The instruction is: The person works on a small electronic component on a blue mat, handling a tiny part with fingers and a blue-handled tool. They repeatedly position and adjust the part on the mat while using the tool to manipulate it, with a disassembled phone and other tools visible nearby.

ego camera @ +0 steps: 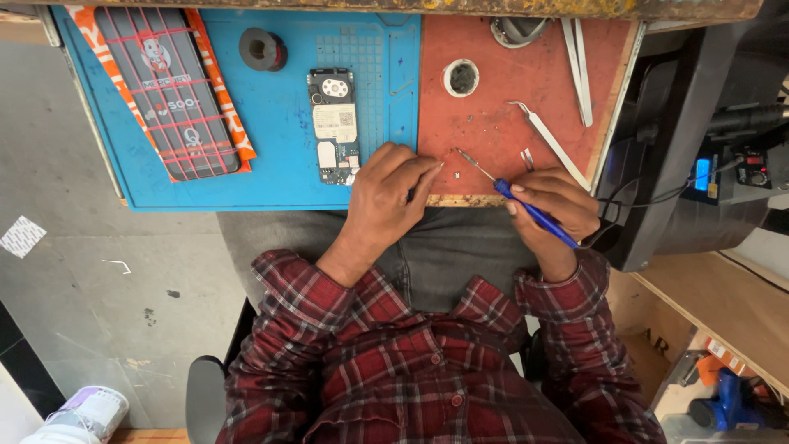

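1. Grip of the right hand: fingers wrapped around the blue handle of a precision screwdriver, whose thin metal shaft slants up and left, with its tip over the red mat near the front edge of the worktop.
2. Grip of the left hand: fingers curled downward, fingertips pressed on the seam where the blue mat meets the red one; whether they pinch some small part cannot be told.
3. Just left of the left hand, on the blue mat, lies an opened phone circuit board with a round part at its upper end and a pale label in the middle.
4. Farther left a dark phone back panel rests on an orange sheet, and a black ring-shaped spool sits between it and the board.
5. On the red mat are a small round white pot, a pair of white tweezers angled toward the right hand, and another pair of tweezers near the far edge.
6. Tiny metal bits lie near the screwdriver's tip.
7. Both forearms wear a red plaid shirt.
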